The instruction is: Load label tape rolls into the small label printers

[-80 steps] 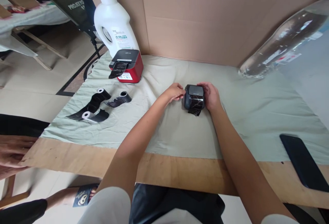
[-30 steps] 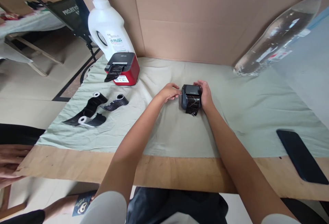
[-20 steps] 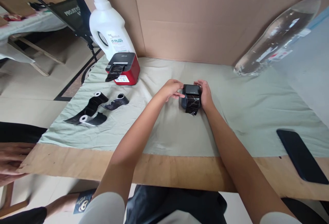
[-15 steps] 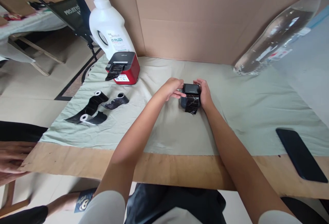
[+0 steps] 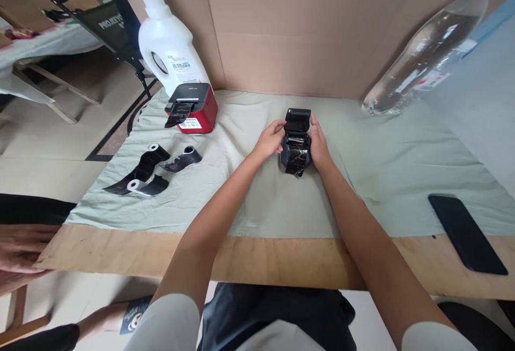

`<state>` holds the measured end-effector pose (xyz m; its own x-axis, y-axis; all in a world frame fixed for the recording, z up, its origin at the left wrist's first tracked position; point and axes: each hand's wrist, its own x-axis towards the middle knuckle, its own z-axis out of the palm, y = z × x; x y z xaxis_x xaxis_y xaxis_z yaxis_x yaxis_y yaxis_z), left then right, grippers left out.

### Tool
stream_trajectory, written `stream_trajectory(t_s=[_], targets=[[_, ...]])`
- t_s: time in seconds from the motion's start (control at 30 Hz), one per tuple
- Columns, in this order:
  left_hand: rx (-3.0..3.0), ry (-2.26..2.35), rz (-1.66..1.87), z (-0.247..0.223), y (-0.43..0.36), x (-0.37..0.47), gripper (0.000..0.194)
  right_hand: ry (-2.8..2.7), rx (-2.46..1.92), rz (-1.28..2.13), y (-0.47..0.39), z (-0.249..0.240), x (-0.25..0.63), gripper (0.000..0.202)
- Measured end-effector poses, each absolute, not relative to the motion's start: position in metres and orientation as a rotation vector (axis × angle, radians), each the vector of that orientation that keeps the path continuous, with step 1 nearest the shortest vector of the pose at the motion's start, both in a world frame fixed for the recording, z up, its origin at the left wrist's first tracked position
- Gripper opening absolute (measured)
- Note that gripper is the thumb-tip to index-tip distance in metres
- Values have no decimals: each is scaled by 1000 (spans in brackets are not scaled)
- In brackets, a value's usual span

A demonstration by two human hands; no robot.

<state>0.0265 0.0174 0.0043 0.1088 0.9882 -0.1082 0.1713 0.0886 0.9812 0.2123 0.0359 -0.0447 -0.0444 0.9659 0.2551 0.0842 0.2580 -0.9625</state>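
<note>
A small dark printer [image 5: 285, 164] sits on the cloth in front of me, its black lid [image 5: 298, 120] raised toward the back. From its body a strip of shiny black film [image 5: 298, 159] hangs over the front. My left hand [image 5: 272, 139] grips the printer's left side, fingertips at the lid's lower left edge. On the opposite side my right hand [image 5: 319, 144] is closed around the body and the lid's right edge. What lies inside the printer is mostly covered by the film.
At left are a red and black printer [image 5: 207, 112], a white detergent bottle [image 5: 171, 45] and black film rolls [image 5: 153, 184]. A water bottle [image 5: 426, 56] leans back right, a phone [image 5: 466, 233] lies near the front edge, and another person's hand [image 5: 24, 249] rests at far left.
The printer's lid has swung up and back from shut to open. My left hand has shifted slightly, its fingers now more curled at the lid's side.
</note>
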Motion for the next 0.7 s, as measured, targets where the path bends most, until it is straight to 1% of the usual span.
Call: stream_trajectory(t_s=[0.07, 0.13, 0.23, 0.3, 0.37, 0.43, 0.57, 0.7], targets=[[1321, 1282, 967, 0, 19, 26, 49, -1405, -1124, 877, 36, -45, 212, 76], [1322, 1286, 971, -3, 18, 25, 50, -1418, -1189, 749, 33, -43, 212, 67], [1310, 1328, 989, -11, 12, 25, 48, -1501, -1269, 543, 28, -36, 213, 45], [1335, 1363, 1011, -20, 7, 26, 46, -1649, -1361, 411, 27, -27, 215, 31], [1406, 1396, 1043, -29, 3, 27, 45, -1854, -1497, 340, 28, -15, 219, 22], [1480, 1429, 1067, -35, 2, 27, 44, -2019, -1665, 364, 33, -3, 222, 22], [1543, 1478, 1062, -38, 4, 28, 47, -2177, -1948, 499, 42, 17, 222, 33], [1647, 1507, 996, -33, 3, 28, 46, -2274, -2010, 597, 47, 23, 217, 39]])
